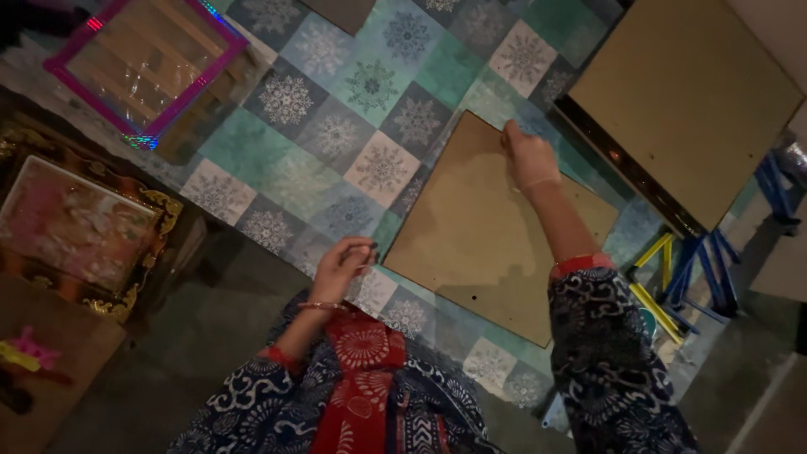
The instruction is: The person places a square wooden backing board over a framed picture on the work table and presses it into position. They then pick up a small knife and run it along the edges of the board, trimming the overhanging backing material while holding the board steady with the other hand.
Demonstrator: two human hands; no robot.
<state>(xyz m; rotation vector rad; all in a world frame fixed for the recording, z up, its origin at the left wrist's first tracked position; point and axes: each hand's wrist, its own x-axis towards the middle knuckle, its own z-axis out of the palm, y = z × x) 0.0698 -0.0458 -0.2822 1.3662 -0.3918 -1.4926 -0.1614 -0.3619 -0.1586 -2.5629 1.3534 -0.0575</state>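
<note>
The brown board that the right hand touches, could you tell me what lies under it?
The brown board lies flat on a snowflake-patterned tiled surface, under the right hand. Anything beneath its middle is covered and cannot be seen.

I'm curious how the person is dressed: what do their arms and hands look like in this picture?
Both hands are bare, without gloves. The left hand has a thin bangle at the wrist. Both arms wear dark blue sleeves with white swirling print and red cuffs; the right hand shows bare forearm down to its cuff. A red patterned scarf hangs between the arms.
</note>
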